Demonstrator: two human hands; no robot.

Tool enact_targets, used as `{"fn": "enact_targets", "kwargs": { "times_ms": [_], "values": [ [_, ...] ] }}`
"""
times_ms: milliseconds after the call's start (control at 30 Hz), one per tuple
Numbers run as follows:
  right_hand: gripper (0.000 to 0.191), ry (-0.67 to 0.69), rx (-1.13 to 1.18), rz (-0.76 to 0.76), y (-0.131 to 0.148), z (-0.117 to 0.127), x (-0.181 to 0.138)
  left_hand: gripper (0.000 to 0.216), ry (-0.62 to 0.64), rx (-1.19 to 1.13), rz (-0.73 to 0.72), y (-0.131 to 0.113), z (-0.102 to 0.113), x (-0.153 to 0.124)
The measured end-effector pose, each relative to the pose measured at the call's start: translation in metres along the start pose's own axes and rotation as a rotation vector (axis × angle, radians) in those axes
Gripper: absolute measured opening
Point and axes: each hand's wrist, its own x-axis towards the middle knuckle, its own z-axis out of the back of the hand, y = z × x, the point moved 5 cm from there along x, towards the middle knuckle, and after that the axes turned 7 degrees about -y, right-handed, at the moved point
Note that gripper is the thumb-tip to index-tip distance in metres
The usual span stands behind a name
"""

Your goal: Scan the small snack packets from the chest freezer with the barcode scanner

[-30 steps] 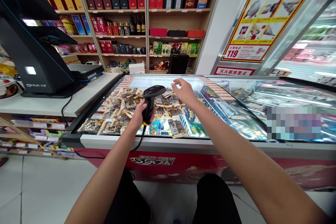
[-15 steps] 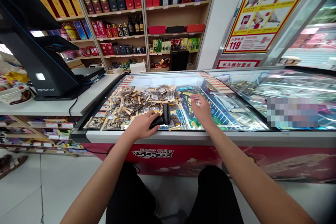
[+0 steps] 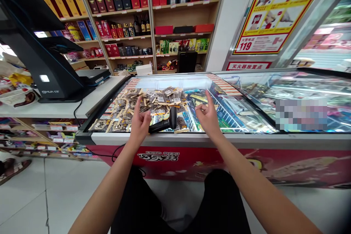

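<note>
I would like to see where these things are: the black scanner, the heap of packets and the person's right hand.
Black scanner [image 3: 161, 125]: head view, on its handle.
Heap of packets [image 3: 161, 98]: head view, on one packet in it.
Right hand [image 3: 209, 119]: head view, on its middle.

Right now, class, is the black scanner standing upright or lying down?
Lying down: the scanner rests on top of the freezer, its handle stretched sideways toward the left hand.

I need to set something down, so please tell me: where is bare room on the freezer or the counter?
Bare: glass between right hand and black divider; counter strip between terminal stand and freezer. Crowded: left of that hand, packets and scanner.
</note>
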Motion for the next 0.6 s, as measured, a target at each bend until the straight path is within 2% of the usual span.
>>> {"fn": "enact_targets", "kwargs": {
  "times_ms": [67,133,300,433,500,533,600],
  "values": [
    [0.092,0.057,0.080,-0.032,0.013,-0.011,-0.015,0.086,-0.042,-0.209,0.097,0.001,0.003,0.002],
    [0.094,0.132,0.126,-0.062,0.023,-0.023,-0.031,0.091,-0.017,-0.300,0.131,0.004,0.003,0.002],
    [0.084,0.315,0.245,-0.146,0.033,-0.050,-0.054,0.096,0.071,-0.230,0.096,0.017,0.002,-0.004],
    [0.079,0.322,0.318,-0.194,0.041,-0.054,-0.054,0.089,0.083,-0.191,0.038,0.020,0.003,-0.003],
    [0.066,0.318,0.367,-0.238,0.044,-0.054,-0.055,0.087,0.059,-0.198,0.013,0.020,0.009,0.001],
    [0.053,0.340,0.395,-0.283,0.045,-0.055,-0.059,0.084,0.030,-0.197,-0.001,0.021,0.014,0.004],
    [0.028,0.458,0.435,-0.458,0.042,-0.062,-0.073,0.071,-0.042,-0.145,-0.015,0.025,0.028,0.008]
  ]
}}
